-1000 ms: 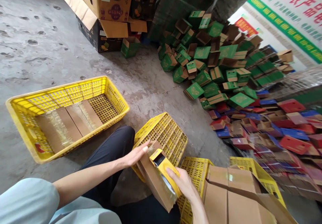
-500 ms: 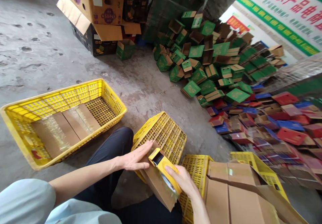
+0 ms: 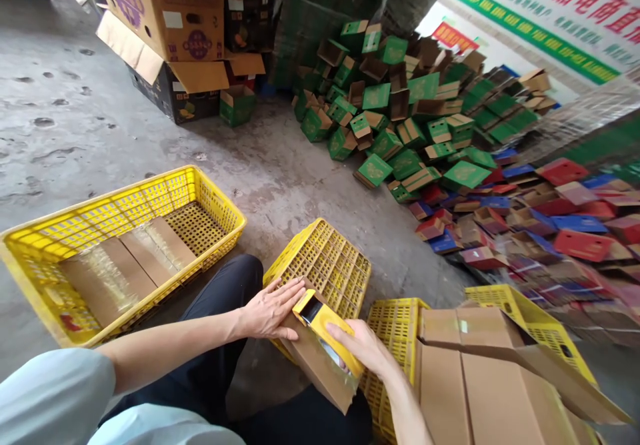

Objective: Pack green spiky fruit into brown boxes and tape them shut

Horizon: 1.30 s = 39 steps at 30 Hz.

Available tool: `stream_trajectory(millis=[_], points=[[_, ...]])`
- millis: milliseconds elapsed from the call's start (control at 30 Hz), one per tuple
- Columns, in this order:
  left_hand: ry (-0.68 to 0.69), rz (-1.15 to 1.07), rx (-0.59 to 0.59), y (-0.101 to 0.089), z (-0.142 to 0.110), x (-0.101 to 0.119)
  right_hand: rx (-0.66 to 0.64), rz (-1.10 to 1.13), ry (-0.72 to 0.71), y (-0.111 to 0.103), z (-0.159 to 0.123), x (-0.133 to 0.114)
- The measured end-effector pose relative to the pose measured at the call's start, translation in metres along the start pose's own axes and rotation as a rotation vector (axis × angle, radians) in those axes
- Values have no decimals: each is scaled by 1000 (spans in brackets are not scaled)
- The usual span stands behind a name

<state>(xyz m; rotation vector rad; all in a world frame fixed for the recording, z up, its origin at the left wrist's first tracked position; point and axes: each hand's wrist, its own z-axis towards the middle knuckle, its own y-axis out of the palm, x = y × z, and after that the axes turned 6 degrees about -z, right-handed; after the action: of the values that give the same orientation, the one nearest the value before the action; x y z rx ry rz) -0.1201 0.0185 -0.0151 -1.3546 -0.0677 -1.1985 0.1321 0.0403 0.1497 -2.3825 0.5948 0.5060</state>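
Note:
A small brown cardboard box [image 3: 313, 368] rests on my lap against an upturned yellow crate [image 3: 327, 262]. My left hand [image 3: 270, 308] lies flat on the box's near upper end, fingers stretched out. My right hand [image 3: 365, 348] is wrapped round a yellow tape dispenser [image 3: 325, 328] that sits on the box's top face, with clear tape showing beneath it.
A yellow basket [image 3: 210, 195] at the left holds taped brown boxes. A large brown carton [image 3: 480, 378] sits in a yellow crate [image 3: 540, 322] at the right. Heaps of green boxes [image 3: 395, 108] and red and blue boxes [image 3: 545, 225] cover the floor ahead. Big cartons [image 3: 165, 25] stand behind.
My left hand has slid a little up the box's end and flattened. The dispenser and right hand stay almost in place. The view has drifted right and down.

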Motion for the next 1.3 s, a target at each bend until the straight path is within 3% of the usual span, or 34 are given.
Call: stream_trajectory(millis=[333,667,967,1167,1300], points=[[-20,47,-16,2,-1,1,33,-15,-38,-8,-13,36],[154,147,-63,14,4,14,-13,33,-4,-2,-12,30],[174,143,-105,12,7,8,-22,51,-21,-1,-15,33],[173,143,-104,12,8,8,-32,35,72,-12,-33,64],[155,129,-104,14,7,11,39,58,67,-9,-48,82]])
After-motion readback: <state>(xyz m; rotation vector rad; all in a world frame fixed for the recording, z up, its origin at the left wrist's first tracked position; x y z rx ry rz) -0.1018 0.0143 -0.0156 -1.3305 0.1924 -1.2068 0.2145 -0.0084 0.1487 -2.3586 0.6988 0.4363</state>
